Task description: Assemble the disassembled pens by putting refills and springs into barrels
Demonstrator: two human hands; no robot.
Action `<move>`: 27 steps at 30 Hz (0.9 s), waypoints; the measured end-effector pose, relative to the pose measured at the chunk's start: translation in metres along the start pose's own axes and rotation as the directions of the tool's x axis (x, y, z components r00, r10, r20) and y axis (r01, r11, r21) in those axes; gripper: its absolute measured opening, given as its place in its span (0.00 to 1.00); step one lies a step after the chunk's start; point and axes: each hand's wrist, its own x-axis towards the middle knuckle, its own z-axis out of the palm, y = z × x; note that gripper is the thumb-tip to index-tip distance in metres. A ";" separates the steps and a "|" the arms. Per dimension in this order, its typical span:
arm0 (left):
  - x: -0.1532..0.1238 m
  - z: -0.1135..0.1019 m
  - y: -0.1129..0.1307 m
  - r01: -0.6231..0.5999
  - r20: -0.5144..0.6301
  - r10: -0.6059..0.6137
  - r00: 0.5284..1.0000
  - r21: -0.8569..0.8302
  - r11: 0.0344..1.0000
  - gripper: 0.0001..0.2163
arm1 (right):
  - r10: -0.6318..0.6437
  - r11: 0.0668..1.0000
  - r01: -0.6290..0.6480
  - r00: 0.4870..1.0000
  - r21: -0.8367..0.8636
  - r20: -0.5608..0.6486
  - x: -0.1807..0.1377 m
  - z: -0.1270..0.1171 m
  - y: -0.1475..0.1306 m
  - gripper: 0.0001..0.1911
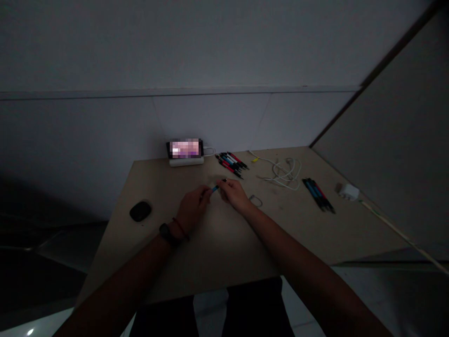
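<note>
A blue pen with dark ends (214,188) is held between my two hands, above the middle of the table. My left hand (193,204), with a dark watch and a band at the wrist, has its fingers closed round the lower left part of the pen. The fingertips of my right hand (233,192) pinch the upper end. Beyond my hands lies a pile of red, blue, white and black pens (232,164). More pens (318,194), blue, red and dark, lie side by side at the right.
A lit phone (185,149) leans over a white block (186,162) by the wall. A loose white cable (286,173) lies right of the pen pile. A dark rounded object (140,211) sits at the left. A white plug (349,192) with a cord is at the right edge.
</note>
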 end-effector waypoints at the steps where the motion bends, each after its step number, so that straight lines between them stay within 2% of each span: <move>1: 0.000 0.001 0.000 0.003 -0.013 -0.003 1.000 -0.010 1.000 0.13 | -0.003 1.000 0.003 1.000 -0.002 -0.002 0.000 0.000 0.000 0.31; 5: -0.001 0.002 -0.001 -0.006 -0.062 0.005 0.998 -0.007 1.000 0.15 | 0.024 1.000 -0.024 0.999 -0.007 0.030 0.000 0.000 -0.001 0.30; 12: -0.001 0.003 -0.002 -0.004 -0.062 0.006 0.998 0.030 1.000 0.09 | 0.029 0.996 -0.024 0.997 -0.081 0.068 -0.003 0.000 -0.004 0.31; 20: -0.001 0.001 0.000 -0.002 -0.016 0.003 1.000 0.039 0.999 0.10 | 0.010 0.992 0.000 0.997 -0.130 0.073 -0.002 -0.001 -0.004 0.32; 27: -0.002 -0.001 0.005 -0.017 0.020 0.016 1.000 0.050 0.999 0.16 | 0.036 0.993 -0.024 0.995 -0.116 0.096 0.000 -0.001 0.000 0.30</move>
